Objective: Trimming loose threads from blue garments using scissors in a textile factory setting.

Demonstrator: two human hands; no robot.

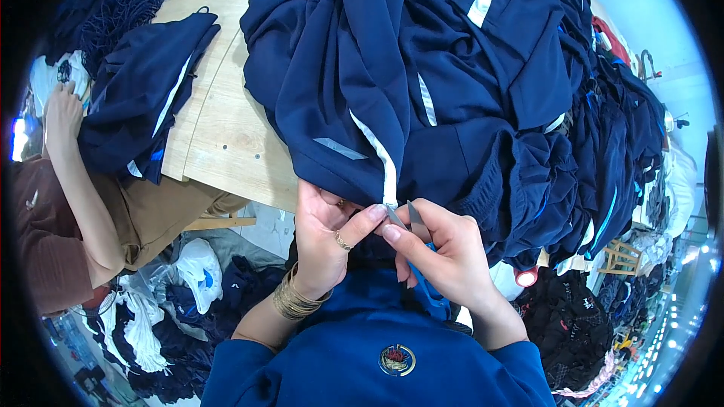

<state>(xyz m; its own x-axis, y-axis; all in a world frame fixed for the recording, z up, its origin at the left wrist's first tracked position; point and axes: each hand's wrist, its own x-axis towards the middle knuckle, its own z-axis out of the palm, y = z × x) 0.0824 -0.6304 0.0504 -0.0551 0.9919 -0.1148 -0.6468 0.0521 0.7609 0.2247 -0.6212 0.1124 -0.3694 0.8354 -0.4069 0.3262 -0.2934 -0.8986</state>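
Observation:
A navy garment (324, 117) with a white stripe hangs over the table's near edge toward me. My left hand (324, 226) pinches its lower edge, thumb close to the end of the white stripe (383, 158). Blue-handled scissors (424, 279) are in my right hand (445, 252), their blades parted and pointing up beside my left thumb. One blade tip touches or nearly touches the cloth at the stripe's end; I cannot tell whether it cuts anything. Several bangles circle my left wrist.
More navy garments (490, 53) are heaped across the wooden table (219, 120) and off to the right. At the left, a co-worker's hand (64, 109) rests near a white cloth and a folded navy garment (143, 83). Bags and cloth piles (200, 275) lie below on the floor.

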